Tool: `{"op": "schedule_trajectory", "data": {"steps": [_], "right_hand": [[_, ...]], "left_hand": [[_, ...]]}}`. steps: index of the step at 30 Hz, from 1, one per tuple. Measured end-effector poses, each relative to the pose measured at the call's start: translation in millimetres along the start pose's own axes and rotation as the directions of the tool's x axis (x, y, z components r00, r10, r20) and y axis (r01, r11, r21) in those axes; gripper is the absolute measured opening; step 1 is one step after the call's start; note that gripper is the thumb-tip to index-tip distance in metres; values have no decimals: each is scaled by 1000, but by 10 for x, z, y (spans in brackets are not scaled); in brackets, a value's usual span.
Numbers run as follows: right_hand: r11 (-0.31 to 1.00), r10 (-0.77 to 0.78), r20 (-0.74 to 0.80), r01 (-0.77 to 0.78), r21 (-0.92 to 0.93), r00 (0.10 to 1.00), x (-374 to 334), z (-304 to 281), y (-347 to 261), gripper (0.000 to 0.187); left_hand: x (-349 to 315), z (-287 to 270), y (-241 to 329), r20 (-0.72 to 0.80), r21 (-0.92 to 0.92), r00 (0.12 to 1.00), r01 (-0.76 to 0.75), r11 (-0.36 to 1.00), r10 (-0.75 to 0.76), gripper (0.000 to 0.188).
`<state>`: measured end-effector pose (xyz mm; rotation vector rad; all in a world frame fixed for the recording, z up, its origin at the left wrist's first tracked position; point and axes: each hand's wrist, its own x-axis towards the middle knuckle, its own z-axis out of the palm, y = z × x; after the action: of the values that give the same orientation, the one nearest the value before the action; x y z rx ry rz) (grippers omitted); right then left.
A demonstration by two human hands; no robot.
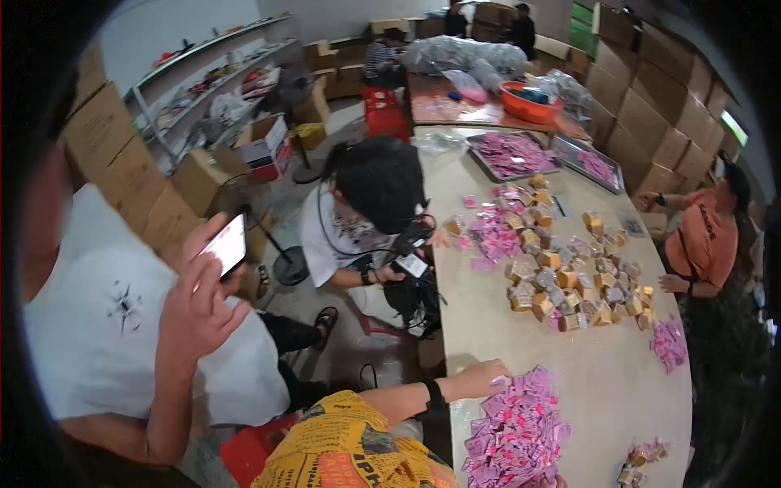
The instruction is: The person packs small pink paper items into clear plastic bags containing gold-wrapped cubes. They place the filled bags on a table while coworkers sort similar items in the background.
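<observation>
A heap of small pink packets [521, 431] lies on the near part of the pale table. My left hand [478, 380], with a black band [434, 396] on its wrist, is at the far left edge of this heap. Its fingers are curled, and a bit of pink shows at the fingertips, seemingly a packet. Of my right hand [555, 482] only a small part shows at the lower edge, by the near end of the heap; its fingers are mostly cut off.
Bagged gold boxes [573, 285] crowd the mid-table, with pink packets [496, 232] beside them. Metal trays [514, 156] of packets stand farther back. A person in white [358, 228] bends beside the table's left; another holds a phone [225, 246]. A person in orange [704, 240] is opposite.
</observation>
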<state>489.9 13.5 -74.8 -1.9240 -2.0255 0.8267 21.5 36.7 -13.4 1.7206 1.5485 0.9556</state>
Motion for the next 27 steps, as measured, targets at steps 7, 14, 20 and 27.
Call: {"op": "schedule_trajectory", "data": {"steps": [7,14,20,27], "right_hand": [[995,-96,5,96,32,995,-63,-221,52,53],[949,-309,-112,313,23,944,281,-443,-655,43],[824,-520,-156,541,167,840,331,-481,-1603,34],[834,-496,-61,494,244,866,200,-556,-1723,34]], "left_hand": [[-677,-19,277,-50,-10,997,59,998,-59,33],[-1557,-292,154,-288,60,944,186,981,-161,31],[-2342,-407,38,-373,34,856,398,917,-358,32],[-2211,-762,213,-347,85,900,308,948,-262,32]]}}
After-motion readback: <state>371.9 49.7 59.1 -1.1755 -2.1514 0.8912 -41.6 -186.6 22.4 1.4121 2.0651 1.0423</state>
